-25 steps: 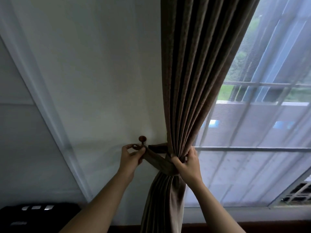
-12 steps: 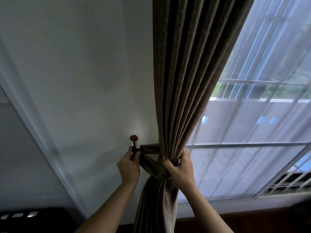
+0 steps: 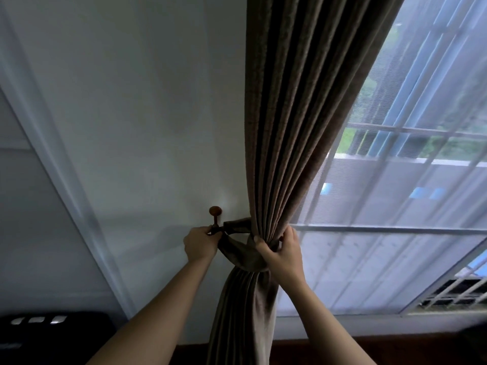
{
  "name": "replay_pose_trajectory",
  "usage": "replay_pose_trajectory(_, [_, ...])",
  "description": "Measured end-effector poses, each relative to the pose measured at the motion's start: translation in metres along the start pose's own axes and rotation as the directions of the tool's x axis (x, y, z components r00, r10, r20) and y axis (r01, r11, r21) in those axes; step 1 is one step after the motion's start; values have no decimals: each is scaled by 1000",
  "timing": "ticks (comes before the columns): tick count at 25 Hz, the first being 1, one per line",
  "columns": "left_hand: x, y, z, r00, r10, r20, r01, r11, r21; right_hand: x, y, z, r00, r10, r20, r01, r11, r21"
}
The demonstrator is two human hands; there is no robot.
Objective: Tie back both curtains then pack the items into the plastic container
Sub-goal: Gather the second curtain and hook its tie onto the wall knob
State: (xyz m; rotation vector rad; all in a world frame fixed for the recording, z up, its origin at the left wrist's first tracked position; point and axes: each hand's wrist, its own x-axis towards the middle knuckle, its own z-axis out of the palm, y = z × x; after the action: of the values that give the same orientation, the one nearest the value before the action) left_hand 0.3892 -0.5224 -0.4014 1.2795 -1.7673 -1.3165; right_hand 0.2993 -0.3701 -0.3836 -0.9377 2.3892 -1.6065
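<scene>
Left hand (image 3: 200,245) is closed, its fingers curled and pinching the end of the brown tieback (image 3: 237,252) right against the stem of the wooden hook (image 3: 215,212), whose round knob stands just above the knuckles on the white wall (image 3: 145,101). Right hand (image 3: 283,255) grips the gathered curtain (image 3: 290,127) at its narrowest point, thumb pressed on the front of the tieback and fingers curled round the curtain's right edge. The curtain hangs as one tight bundle of folds between wall and window, wide at the top, pinched in where the tieback loops round it, and falling loose below, between the two forearms. A second strip of the tieback runs from the hook to the curtain's left edge, just above the left hand. Bare wall opens to the left of the hook as far as a slanting pale frame (image 3: 66,180). To the right of the curtain's edge a sheer white net (image 3: 395,259) covers the window (image 3: 421,143), whose bars show through it. A pale sill (image 3: 342,322) runs along the bottom of the window, with a dark floor (image 3: 395,349) strip nearer. A black object (image 3: 52,335) sits at the near left, well apart from both hands.
</scene>
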Motion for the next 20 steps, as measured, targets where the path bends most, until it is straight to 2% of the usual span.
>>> replay_pose_trajectory(2, [2, -9, -3, 999, 5, 43, -5, 1000, 10, -2, 0, -1, 999, -15, 35, 15, 1000, 3])
replay_pose_trajectory(7, [10, -25, -16, 976, -80, 202, 127, 964, -234, -9, 20, -7, 991, -72, 116, 74, 997, -11])
replay_pose_trajectory(10, [21, -27, -18, 969, 0, 246, 35, 990, -138, -14, 34, -5, 984, -52, 170, 53, 999, -7])
replay_pose_trajectory(12, [25, -23, -14, 973, 73, 220, -71, 997, -16, -13, 38, -1, 983, -29, 182, 30, 1000, -5])
replay_pose_trajectory(14, [27, -21, -8, 976, 116, 182, -124, 992, 37, -9, 39, 0, 982, -3, 191, 5, 1000, -10])
replay_pose_trajectory(16, [26, -25, -4, 980, 104, 172, -95, 993, -64, -6, 39, 0, 979, 8, 205, -6, 1000, -11])
replay_pose_trajectory(18, [21, -31, -4, 977, 71, 199, -21, 970, -242, -7, 40, -2, 977, 11, 215, -10, 1000, -7])
replay_pose_trajectory(20, [19, -36, -6, 967, 93, 239, -7, 942, -337, -5, 42, -2, 974, 13, 224, -15, 1000, 7])
